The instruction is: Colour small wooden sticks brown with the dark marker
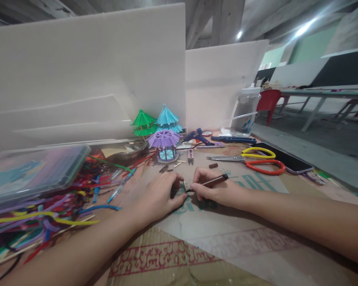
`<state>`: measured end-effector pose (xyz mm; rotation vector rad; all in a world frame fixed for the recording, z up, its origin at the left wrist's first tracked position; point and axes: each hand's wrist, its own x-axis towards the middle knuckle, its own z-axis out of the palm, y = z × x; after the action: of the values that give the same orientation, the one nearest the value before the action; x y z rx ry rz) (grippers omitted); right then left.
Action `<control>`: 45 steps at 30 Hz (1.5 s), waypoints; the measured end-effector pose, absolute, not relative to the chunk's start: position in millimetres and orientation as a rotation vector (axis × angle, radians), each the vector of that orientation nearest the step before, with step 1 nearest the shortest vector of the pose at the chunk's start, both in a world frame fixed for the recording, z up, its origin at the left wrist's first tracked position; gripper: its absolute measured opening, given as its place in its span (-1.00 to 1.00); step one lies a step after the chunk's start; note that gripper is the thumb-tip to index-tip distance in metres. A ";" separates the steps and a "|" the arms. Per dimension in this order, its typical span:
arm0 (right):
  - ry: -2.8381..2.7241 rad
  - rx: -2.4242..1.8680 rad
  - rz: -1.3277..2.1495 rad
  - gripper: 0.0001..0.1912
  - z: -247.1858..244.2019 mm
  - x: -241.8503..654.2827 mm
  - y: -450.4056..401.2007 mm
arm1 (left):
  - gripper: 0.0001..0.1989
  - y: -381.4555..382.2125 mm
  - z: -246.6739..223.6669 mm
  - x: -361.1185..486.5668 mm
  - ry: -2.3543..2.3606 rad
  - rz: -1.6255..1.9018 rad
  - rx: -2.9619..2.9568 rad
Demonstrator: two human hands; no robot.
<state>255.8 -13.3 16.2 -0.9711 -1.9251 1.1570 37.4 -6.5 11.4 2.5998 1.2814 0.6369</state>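
The left hand [162, 192] and right hand [216, 190] are bare, with slim, rounded fingers (the nails are too small to make out). Both wrists are bare and narrow. The left forearm [86, 246], towards eight o'clock, and the right forearm [301, 216], towards four, are smooth and uncovered, each broadening towards the edge of view.

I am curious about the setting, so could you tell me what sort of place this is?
Probably a craft workshop: in view are a purple-roofed model pavilion, a blue glue gun and scissors.
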 end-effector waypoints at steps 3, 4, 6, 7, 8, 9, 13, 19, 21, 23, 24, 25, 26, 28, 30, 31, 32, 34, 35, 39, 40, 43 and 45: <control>-1.928 -0.982 1.179 -0.72 17.3 255.4 -13.6 | -0.76 -7.3 12.5 37.6 1.283 0.621 2.595; -1.932 -0.984 1.182 -0.72 17.4 255.4 -13.8 | -0.75 -7.8 13.5 37.6 1.284 0.608 2.596; -1.945 -0.980 1.156 -0.73 17.1 255.6 -13.6 | -0.75 -8.8 15.6 37.7 1.286 0.599 2.599; -1.952 -0.978 1.135 -0.74 16.5 255.9 -13.3 | -0.76 -9.0 16.3 37.7 1.284 0.596 2.603; -1.958 -0.973 1.115 -0.75 15.9 256.2 -12.9 | -0.77 -9.0 16.7 37.8 1.282 0.600 2.606; -1.962 -0.967 1.100 -0.75 15.2 256.5 -12.4 | -0.78 -8.8 16.6 37.8 1.279 0.606 2.607; -1.959 -0.952 1.065 -0.76 13.8 257.4 -11.1 | -0.79 -6.1 12.6 37.8 1.273 0.633 2.591; -1.949 -1.010 1.155 -0.71 16.3 256.4 -13.5 | -0.73 -4.6 9.5 38.0 1.271 0.629 2.567; -1.948 -1.013 1.163 -0.72 16.6 256.1 -13.8 | -0.74 -5.0 10.0 38.0 1.271 0.634 2.566; -1.941 -0.989 1.156 -0.73 16.6 256.1 -13.6 | -0.77 -5.7 11.0 38.1 1.268 0.645 2.575; -1.937 -0.976 1.144 -0.73 16.6 256.2 -13.5 | -0.79 -6.0 11.6 38.0 1.268 0.649 2.583; -1.931 -0.966 1.132 -0.74 16.7 256.3 -13.4 | -0.80 -6.3 12.2 38.0 1.271 0.643 2.593; -1.925 -0.961 1.122 -0.74 17.0 256.4 -13.4 | -0.82 -6.6 12.8 37.9 1.274 0.631 2.604; -1.915 -0.963 1.119 -0.73 17.9 256.4 -13.7 | -0.83 -6.8 13.5 37.8 1.279 0.614 2.621; -1.902 -0.966 1.135 -0.72 18.8 256.1 -14.0 | -0.82 -6.7 13.6 37.8 1.279 0.613 2.626; -1.896 -0.963 1.143 -0.72 19.1 255.9 -14.2 | -0.82 -6.6 13.6 37.8 1.278 0.620 2.625; -1.892 -0.961 1.148 -0.73 19.4 255.8 -14.3 | -0.81 -6.5 13.4 37.8 1.279 0.623 2.622; -1.899 -0.954 1.148 -0.74 19.6 255.7 -14.3 | -0.81 -6.5 13.3 38.0 1.287 0.615 2.614; -1.907 -0.950 1.144 -0.74 19.6 255.8 -14.3 | -0.80 -6.6 13.4 38.1 1.289 0.616 2.610; -1.912 -0.946 1.142 -0.75 18.4 256.9 -14.4 | -0.81 -7.3 14.0 38.5 1.283 0.614 2.607; -1.901 -0.942 1.147 -0.76 17.5 257.1 -14.2 | -0.82 -7.4 14.2 38.6 1.277 0.615 2.613; -1.874 -0.915 1.157 -0.79 13.2 257.0 -12.3 | -0.84 -7.3 14.4 39.0 1.273 0.615 2.632; -1.864 -0.908 1.155 -0.80 10.0 256.6 -10.4 | -0.84 -7.2 14.5 39.2 1.286 0.605 2.642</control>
<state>256.6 -10.4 10.0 -0.9079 -1.8635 1.1549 39.2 -7.2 14.5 2.6423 1.2861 0.6046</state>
